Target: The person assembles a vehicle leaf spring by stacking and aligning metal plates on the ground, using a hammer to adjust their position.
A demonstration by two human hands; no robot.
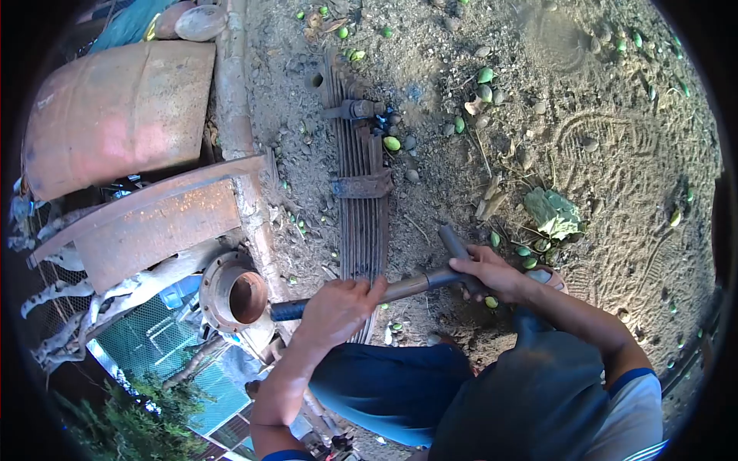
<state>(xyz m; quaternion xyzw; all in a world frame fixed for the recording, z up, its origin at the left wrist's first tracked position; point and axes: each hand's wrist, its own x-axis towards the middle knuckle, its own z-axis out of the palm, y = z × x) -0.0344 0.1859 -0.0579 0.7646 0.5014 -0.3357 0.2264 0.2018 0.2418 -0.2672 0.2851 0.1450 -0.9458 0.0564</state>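
Note:
A long metal pipe with a short crossbar at one end is held in both hands, slanting across in front of my knees. My left hand is closed around it near its dark, black-looking end. At the other end, my right hand grips it by the joint where the crossbar sticks out. Just beyond the left hand lies a stacked leaf spring on the ground, with a clamp band around it and a bolted bracket farther up. The pipe crosses over the spring's near end.
Left of me, a rusty flanged pipe piece, a curved rusted metal plate and a dented reddish metal sheet lie beside a long beam. Green fruits and a leaf clump are scattered on the sandy ground.

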